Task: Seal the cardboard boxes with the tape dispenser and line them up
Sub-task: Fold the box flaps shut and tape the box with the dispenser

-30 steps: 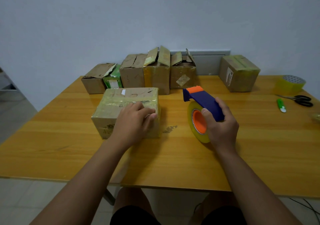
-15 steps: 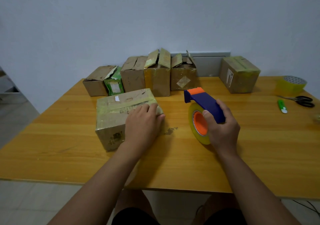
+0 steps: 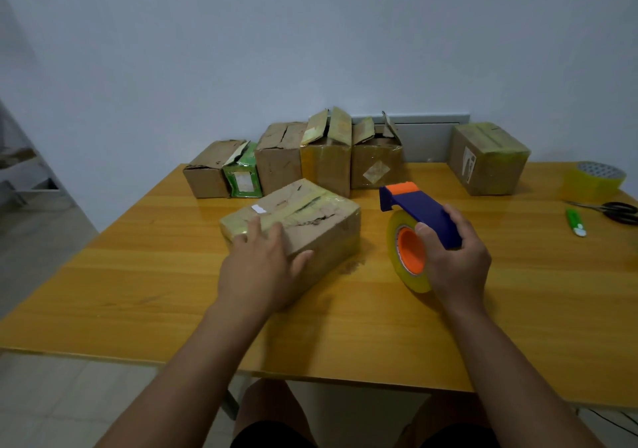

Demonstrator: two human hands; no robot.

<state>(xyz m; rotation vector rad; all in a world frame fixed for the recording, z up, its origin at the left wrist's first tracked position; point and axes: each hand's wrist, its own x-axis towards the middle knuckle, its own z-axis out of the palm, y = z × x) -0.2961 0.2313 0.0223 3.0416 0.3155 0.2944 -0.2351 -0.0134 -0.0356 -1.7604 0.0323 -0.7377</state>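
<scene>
Left hand pressing flat on taped box, mid-counter. Right hand gripping tape dispenser, just right of it. Unsealed boxes lined along far edge.

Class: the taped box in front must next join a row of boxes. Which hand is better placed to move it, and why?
Left. The left hand already rests on the taped box; the right hand grips the tape dispenser.

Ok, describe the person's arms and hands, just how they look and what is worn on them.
Both forearms are bare up to the frame edge: no sleeves in view. The left hand and right hand wear no gloves; no rings, watch or wristband are visible. Dark shorts show at the bottom edge.
</scene>
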